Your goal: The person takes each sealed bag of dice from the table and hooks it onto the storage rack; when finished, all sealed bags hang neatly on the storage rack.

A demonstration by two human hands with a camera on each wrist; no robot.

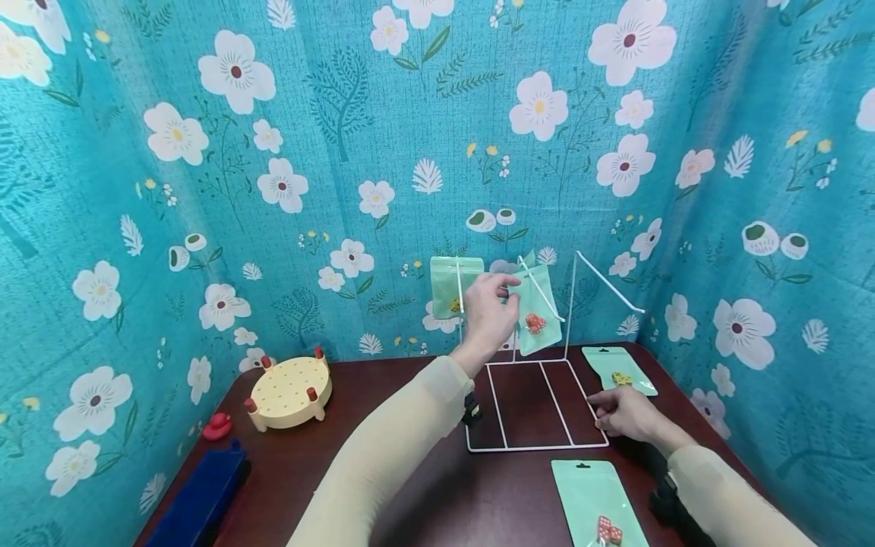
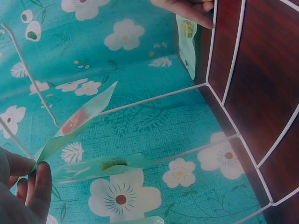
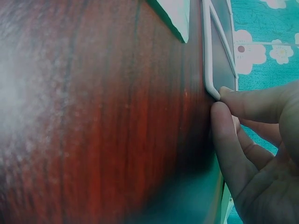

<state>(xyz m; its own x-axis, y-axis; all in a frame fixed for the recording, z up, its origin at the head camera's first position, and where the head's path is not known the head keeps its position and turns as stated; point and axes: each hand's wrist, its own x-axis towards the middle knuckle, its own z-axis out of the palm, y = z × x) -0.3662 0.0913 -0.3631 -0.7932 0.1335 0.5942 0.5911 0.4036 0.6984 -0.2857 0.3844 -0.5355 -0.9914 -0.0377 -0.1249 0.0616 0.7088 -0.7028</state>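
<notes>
Green pouch (image 1: 532, 308) pinched by left hand (image 1: 488, 310), right hand (image 1: 627, 414) pinching white rack (image 1: 538, 447), red toy (image 1: 217, 429) only in head view

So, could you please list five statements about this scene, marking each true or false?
1. The left hand pinches a pale green pouch showing something red. True.
2. The right hand holds nothing. False: it grips the base of the white wire rack.
3. In the head view, a small red duck-shaped toy sits right of the round yellow stand. False: it sits left.
4. A pale green pouch showing something yellow lies on the dark brown table. True.
5. The rack's rightmost prong carries a pouch. False: it is bare.
</notes>
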